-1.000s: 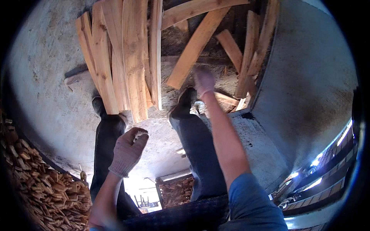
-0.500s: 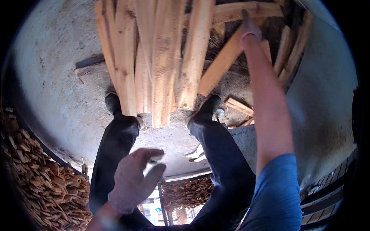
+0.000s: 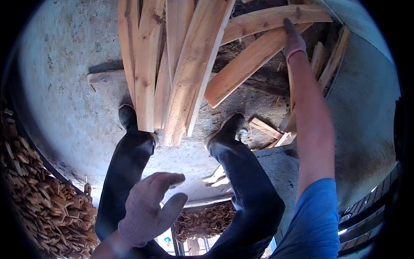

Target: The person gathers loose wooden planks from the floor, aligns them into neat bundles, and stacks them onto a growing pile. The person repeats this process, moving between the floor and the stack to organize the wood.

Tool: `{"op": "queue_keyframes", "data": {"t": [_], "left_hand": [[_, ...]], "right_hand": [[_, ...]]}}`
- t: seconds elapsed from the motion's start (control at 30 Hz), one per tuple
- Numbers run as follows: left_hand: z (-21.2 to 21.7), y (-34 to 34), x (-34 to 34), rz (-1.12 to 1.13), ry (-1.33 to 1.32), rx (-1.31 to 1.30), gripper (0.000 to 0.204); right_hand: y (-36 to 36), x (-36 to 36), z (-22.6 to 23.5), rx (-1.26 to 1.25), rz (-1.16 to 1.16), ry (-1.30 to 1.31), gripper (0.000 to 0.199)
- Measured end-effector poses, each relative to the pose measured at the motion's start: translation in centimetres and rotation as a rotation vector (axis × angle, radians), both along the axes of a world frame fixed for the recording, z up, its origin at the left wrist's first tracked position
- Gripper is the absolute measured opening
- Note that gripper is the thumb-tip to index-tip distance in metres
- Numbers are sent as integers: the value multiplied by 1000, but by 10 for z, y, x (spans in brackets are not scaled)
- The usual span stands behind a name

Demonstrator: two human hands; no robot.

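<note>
My left hand (image 3: 148, 208), in a pale knit glove, hovers above my legs with thumb and fingers apart and nothing between them. Over at the upper right, my gloved right hand (image 3: 295, 42) grips the far right end of a slanting wooden board (image 3: 250, 64); part of its grip is hidden. That board's near end points toward my right boot. To its left lie several long planks, among them a broad one (image 3: 194, 73) set at a slant and a straighter one (image 3: 146, 69). Beyond my right hand, another board (image 3: 276, 19) lies crosswise.
My boots (image 3: 127, 116) stand at the planks' near ends on a concrete floor (image 3: 64, 86). Short wood scraps (image 3: 265, 127) lie beside the right boot. A heap of split wood (image 3: 51, 211) fills the lower left. More upright pieces (image 3: 334, 56) lean at the right.
The board in my right hand has shifted, its near end moving left and lying flatter across. The planks at the middle now slant more. My left hand stays nearly in place.
</note>
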State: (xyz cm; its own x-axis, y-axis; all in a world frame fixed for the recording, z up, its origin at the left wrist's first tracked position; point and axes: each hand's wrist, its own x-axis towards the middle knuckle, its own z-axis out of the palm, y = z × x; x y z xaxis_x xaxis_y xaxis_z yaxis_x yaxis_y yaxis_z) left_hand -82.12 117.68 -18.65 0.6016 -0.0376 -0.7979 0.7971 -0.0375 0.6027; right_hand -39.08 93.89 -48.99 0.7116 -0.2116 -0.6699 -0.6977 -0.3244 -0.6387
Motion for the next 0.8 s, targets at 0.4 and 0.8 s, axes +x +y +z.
{"op": "queue_keyframes", "data": {"t": [0.4, 0.8], "left_hand": [[-28, -55, -14, 24, 158, 81, 37], [-36, -77, -14, 61, 241, 48, 39]], "right_hand": [[-47, -126, 164, -110, 51, -324, 68], [46, -137, 309, -392, 874, -83, 39]]}}
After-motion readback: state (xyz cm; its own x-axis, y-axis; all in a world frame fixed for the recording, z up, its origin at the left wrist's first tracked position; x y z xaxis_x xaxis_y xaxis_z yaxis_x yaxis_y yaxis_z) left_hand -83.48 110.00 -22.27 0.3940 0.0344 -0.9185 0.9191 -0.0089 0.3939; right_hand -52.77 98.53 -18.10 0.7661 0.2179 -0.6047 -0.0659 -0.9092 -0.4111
